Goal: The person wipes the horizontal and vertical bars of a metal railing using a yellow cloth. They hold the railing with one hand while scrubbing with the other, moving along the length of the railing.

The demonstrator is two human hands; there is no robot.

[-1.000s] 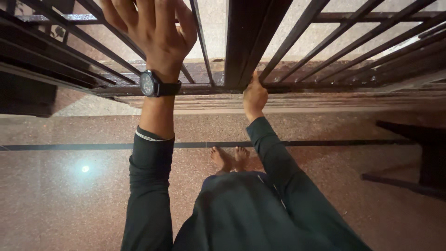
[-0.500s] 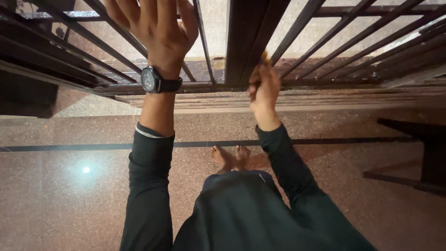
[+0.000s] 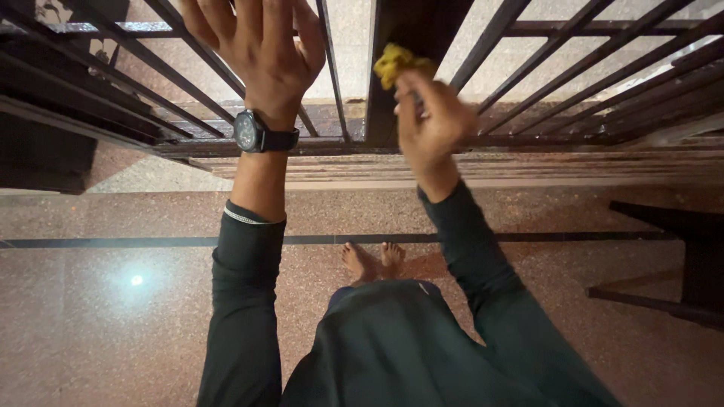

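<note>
Right hand (image 3: 431, 120): clamped on crumpled yellow cloth (image 3: 398, 63), pressed to dark gate post (image 3: 411, 30). Left hand (image 3: 256, 45): fingers spread, flat against gate bars (image 3: 204, 71).

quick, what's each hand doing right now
Left hand: open, fingers spread against the black metal grille.
Right hand: closed on a crumpled yellow cloth, pressed to the grille's thick upright post.

Both dark-sleeved arms reach up the frame. The left hand (image 3: 260, 45), upper left, spreads flat with fingers extended, wrist bare. The right hand (image 3: 430, 124), upper centre, is raised, its fingers (image 3: 407, 94) pinched closed.
</note>
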